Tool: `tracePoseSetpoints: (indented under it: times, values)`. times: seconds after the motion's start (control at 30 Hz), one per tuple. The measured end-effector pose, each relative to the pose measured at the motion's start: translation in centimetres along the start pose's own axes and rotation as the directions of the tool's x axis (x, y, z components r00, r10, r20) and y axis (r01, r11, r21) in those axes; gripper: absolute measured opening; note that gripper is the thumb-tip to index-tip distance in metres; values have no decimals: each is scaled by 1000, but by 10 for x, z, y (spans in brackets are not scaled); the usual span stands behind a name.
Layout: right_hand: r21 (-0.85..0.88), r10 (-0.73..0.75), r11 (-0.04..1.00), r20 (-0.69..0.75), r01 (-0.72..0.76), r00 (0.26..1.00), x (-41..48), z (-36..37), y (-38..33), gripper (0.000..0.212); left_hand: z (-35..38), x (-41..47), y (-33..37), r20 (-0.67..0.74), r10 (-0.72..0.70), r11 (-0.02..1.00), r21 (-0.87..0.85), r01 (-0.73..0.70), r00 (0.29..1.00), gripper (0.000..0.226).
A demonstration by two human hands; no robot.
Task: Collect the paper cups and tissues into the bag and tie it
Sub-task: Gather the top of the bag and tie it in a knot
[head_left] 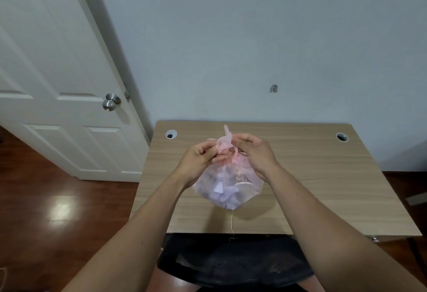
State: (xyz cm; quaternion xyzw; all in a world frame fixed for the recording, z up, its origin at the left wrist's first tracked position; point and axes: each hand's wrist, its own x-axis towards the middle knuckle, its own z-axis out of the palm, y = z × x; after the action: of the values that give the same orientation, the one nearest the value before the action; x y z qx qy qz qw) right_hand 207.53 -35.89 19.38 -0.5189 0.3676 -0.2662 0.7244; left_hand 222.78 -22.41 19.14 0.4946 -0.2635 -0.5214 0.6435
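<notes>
A translucent pink plastic bag hangs just above the wooden desk, bulging with white tissues and paper cups that show through its film. Its neck is gathered and twisted, with pink handle strips sticking up between my hands. My left hand pinches a strip on the left side of the neck. My right hand pinches the other strip on the right side. A thin thread dangles from the bag's bottom toward the desk's front edge.
The desk has a round cable hole at the back left and another at the back right. A white door with a metal knob stands at the left. A dark chair seat lies below the desk's front edge.
</notes>
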Motion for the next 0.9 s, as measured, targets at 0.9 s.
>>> tracePoseSetpoints:
  times: [0.9]
  values:
    - [-405,-66,910,62,86,996,-2,6,10,29,-3,-3,9,-26,10,968,250,-3,1000,22]
